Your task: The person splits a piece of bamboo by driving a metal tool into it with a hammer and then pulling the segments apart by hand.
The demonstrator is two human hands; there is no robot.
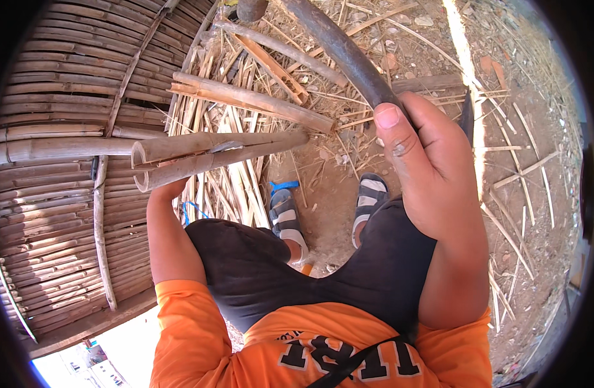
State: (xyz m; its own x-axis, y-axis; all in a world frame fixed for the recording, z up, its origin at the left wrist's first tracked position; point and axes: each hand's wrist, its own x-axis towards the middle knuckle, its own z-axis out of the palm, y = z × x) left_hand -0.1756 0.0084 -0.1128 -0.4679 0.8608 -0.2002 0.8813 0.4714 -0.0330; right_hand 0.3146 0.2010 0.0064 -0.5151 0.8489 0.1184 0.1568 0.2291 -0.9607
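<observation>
- Right hand (429, 158) wrapped round a smooth, dark, curved rod (352, 55), far end cut off
- Left hand (172, 189) mostly hidden behind split, hollow bamboo (245, 153), can't tell its grip
- Bamboo's sideways above straight, pale strips (242, 184)

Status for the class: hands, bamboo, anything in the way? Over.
Right hand gripping dark curved bar. Left hand at split bamboo, grip hidden. Bamboo parted at its left end. Loose slats on the ground, not blocking hands.
</observation>
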